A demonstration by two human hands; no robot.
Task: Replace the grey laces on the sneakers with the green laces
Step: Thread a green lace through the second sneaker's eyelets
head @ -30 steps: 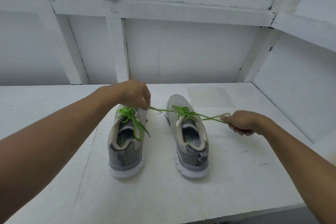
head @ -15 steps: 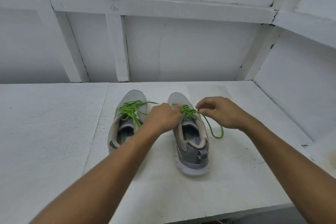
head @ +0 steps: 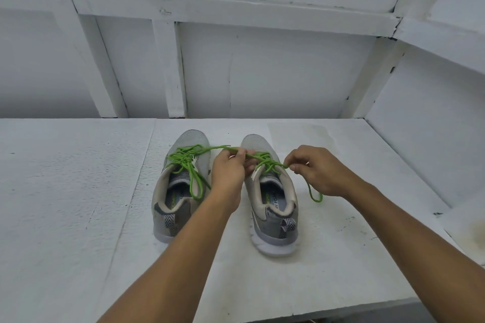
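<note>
Two grey sneakers stand side by side on the white table, toes pointing away from me. The left sneaker [head: 181, 191] carries a tied green lace [head: 187, 162] with a loop hanging over its opening. Over the right sneaker [head: 273, 207], my left hand [head: 231, 173] pinches one strand of its green lace [head: 265, 160], which runs off to the left. My right hand [head: 312, 168] pinches the other strand at the shoe's right side; its loose end curls down to the table. No grey laces are in view.
The white table [head: 78, 204] has a seam left of the shoes and a front edge near the bottom. White framed walls rise behind and to the right, with a low ledge [head: 467, 220] at the right.
Both hands came in from a wide outward pull on the right shoe's lace ends and now hold the strands close over that shoe. The lace has gone slack.
</note>
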